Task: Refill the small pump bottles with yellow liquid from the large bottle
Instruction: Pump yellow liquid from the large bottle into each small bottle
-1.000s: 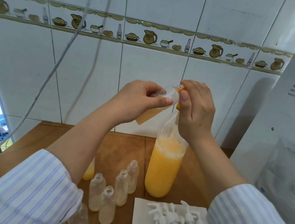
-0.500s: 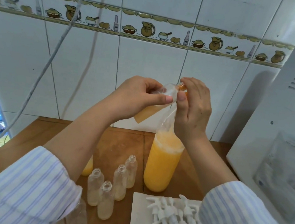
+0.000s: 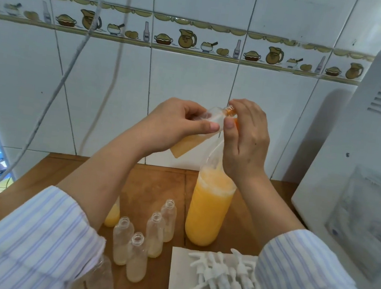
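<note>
From the head camera, the left hand (image 3: pixel 174 128) grips a small bottle (image 3: pixel 200 133) tilted above the table, part full of yellow liquid, its neck toward the right hand (image 3: pixel 245 139). The right hand's fingers curl at that neck, seemingly pinching an orange piece there, though it is mostly hidden. Below stands the large bottle (image 3: pixel 208 209) of yellow liquid on the wooden table (image 3: pixel 153 187). Four open small bottles (image 3: pixel 154 233) stand left of it; white pumps (image 3: pixel 223 280) lie on a paper sheet (image 3: pixel 178 277).
</note>
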